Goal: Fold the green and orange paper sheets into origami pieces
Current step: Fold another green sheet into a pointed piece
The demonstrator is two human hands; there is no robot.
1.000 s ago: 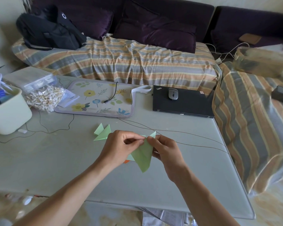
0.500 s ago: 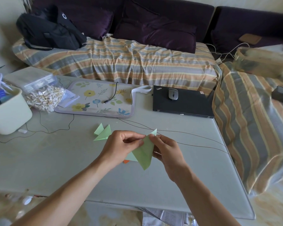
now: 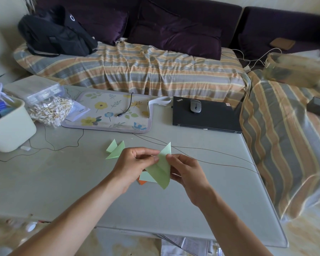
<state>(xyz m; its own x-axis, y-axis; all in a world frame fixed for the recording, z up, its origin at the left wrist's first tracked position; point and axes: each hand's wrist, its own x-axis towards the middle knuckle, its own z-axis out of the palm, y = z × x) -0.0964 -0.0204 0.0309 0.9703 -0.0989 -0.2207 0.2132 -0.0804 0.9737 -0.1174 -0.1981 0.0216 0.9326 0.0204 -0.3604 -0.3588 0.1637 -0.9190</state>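
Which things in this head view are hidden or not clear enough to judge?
- Orange paper, head view: only a corner shows; the green paper and left hand cover the rest.
- Right hand fingertips: behind the green paper, grip unseen.
- Folded green piece: near part hidden by the left hand.
- White bin: cut by the left edge; contents unclear.
- Laptop label: too small to read.

"thinkpad" logo on closed black laptop (image 3: 207, 115) lid corner; printed slip text too small.
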